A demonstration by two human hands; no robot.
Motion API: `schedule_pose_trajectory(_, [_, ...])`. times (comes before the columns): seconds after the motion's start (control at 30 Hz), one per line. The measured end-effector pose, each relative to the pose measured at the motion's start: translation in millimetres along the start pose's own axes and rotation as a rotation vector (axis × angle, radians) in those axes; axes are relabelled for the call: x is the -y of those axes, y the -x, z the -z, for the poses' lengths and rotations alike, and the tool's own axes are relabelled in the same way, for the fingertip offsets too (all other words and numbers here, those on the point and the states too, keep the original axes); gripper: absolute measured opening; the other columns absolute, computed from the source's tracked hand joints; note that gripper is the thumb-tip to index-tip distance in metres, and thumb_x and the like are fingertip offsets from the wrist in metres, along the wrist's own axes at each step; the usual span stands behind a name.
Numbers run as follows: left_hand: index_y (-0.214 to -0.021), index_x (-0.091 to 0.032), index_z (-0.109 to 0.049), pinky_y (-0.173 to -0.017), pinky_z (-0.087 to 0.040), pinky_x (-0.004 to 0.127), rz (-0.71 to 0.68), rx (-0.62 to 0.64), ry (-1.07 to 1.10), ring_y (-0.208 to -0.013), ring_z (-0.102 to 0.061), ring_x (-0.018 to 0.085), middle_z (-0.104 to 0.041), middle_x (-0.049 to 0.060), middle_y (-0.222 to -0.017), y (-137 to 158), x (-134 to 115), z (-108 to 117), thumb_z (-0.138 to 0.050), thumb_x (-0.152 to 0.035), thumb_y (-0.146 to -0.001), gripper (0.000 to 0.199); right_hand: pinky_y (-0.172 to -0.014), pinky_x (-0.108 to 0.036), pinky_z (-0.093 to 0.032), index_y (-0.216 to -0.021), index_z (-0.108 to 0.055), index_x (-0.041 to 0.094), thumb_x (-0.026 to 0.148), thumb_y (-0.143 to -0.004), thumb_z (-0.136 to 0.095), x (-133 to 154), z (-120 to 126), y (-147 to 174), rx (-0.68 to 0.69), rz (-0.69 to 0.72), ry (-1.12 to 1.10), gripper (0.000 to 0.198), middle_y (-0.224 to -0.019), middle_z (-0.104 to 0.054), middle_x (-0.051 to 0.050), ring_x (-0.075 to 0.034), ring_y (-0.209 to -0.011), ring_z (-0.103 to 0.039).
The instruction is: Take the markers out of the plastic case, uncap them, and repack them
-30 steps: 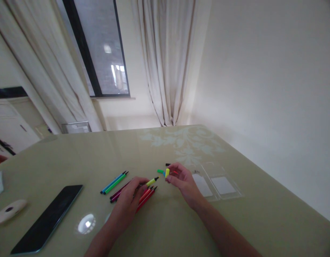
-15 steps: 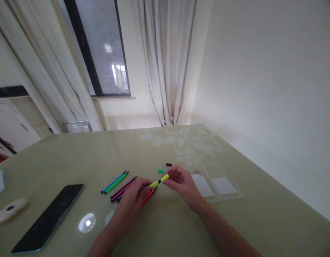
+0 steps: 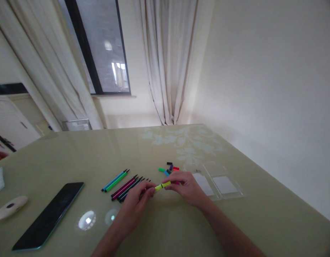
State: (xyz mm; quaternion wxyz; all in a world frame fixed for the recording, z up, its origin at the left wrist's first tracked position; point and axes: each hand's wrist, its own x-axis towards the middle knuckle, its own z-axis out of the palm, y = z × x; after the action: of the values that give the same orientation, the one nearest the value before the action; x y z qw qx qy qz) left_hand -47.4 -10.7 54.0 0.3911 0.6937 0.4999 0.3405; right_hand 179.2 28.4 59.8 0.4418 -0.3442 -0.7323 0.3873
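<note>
My left hand (image 3: 136, 201) pinches the barrel of a yellow marker (image 3: 158, 188) over the table. The yellow cap (image 3: 167, 184) is between the fingers of my right hand (image 3: 186, 188), in line with the barrel. A narrow dark band shows where cap and barrel meet; I cannot tell if the cap is fully seated. Left of my left hand lie uncapped dark markers (image 3: 130, 189), plum markers (image 3: 124, 187), and a green marker (image 3: 116, 181) beside a blue one (image 3: 113, 181). Beyond my right hand are loose caps, among them a green cap (image 3: 161, 170) and a red cap (image 3: 176, 168).
An open clear plastic case (image 3: 220, 196) with white inserts lies to the right. A dark phone-like slab (image 3: 48, 216) and a whitish oval object (image 3: 11, 208) are at the left. The table (image 3: 106, 150) meets a wall along its right side.
The cap and barrel have come closer together, and the black tip no longer shows between them. Both hands have shifted slightly; more loose caps show, while the red markers are now hidden.
</note>
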Motion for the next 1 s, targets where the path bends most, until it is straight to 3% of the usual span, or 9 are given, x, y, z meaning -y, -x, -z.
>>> schedule_pose_trajectory(0.33, [-0.087, -0.019, -0.069, -0.063, -0.037, 0.026, 0.015, -0.053, 0.109, -0.071, -0.052, 0.017, -0.063, 0.001, -0.076, -0.1, -3.1, -10.4, -0.054, -0.051, -0.095, 0.037, -0.063, -0.025, -0.042, -0.090, -0.084, 0.027, 0.045, -0.085, -0.080, 8.2, 3.0, 1.3, 0.019, 0.051, 0.049, 0.019, -0.072, -0.074, 0.000, -0.014, -0.064, -0.059])
schedule_pose_trajectory(0.57, [-0.093, -0.019, -0.072, -0.063, -0.041, 0.025, -0.017, -0.063, 0.080, -0.073, -0.058, 0.017, -0.067, 0.002, -0.079, 0.9, -4.6, -9.1, -0.054, -0.051, -0.096, 0.036, -0.067, -0.026, -0.045, -0.092, -0.084, 0.027, 0.044, -0.084, -0.081, 15.7, 4.5, 1.0, 0.063, 0.032, 0.059, 0.019, -0.077, -0.077, -0.001, -0.015, -0.068, -0.063])
schedule_pose_trajectory(0.7, [-0.095, -0.021, -0.073, -0.069, -0.045, 0.026, -0.069, -0.017, -0.064, -0.078, -0.064, 0.019, -0.073, 0.003, -0.086, 2.7, -7.1, -10.0, -0.058, -0.048, -0.096, 0.031, -0.067, -0.026, -0.047, -0.097, -0.083, 0.025, 0.043, -0.085, -0.079, 17.7, 5.0, 2.2, 0.139, 0.001, 0.056, 0.022, -0.081, -0.078, -0.003, -0.016, -0.071, -0.065])
schedule_pose_trajectory(0.8, [-0.108, -0.023, -0.072, -0.075, -0.049, 0.027, -0.132, -0.005, -0.219, -0.085, -0.068, 0.019, -0.075, 0.004, -0.094, 3.1, -0.3, -17.3, -0.051, -0.038, -0.100, 0.026, -0.066, -0.026, -0.047, -0.097, -0.083, 0.023, 0.043, -0.081, -0.082, 10.7, 7.3, 2.7, 0.147, -0.063, 0.082, 0.025, -0.080, -0.077, -0.003, -0.017, -0.071, -0.064])
schedule_pose_trajectory(0.9, [-0.113, -0.024, -0.067, -0.088, -0.051, 0.033, -0.215, -0.022, -0.442, -0.098, -0.069, 0.022, -0.075, 0.006, -0.108, 4.8, 6.1, -27.9, -0.045, -0.025, -0.102, 0.025, -0.067, -0.027, -0.047, -0.095, -0.081, 0.021, 0.042, -0.084, -0.078, 0.5, 8.9, 2.3, 0.092, -0.126, 0.135, 0.024, -0.080, -0.077, -0.003, -0.018, -0.074, -0.065])
schedule_pose_trajectory(1.0, [-0.110, -0.023, -0.064, -0.084, -0.052, 0.032, -0.264, 0.055, -0.612, -0.094, -0.068, 0.021, -0.073, 0.006, -0.102, 9.0, 2.0, -37.6, -0.040, -0.019, -0.102, 0.025, -0.069, -0.027, -0.047, -0.093, -0.080, 0.021, 0.041, -0.093, -0.067, -7.3, 4.8, -0.4, -0.022, -0.121, 0.250, 0.024, -0.084, -0.076, -0.003, -0.018, -0.076, -0.066])
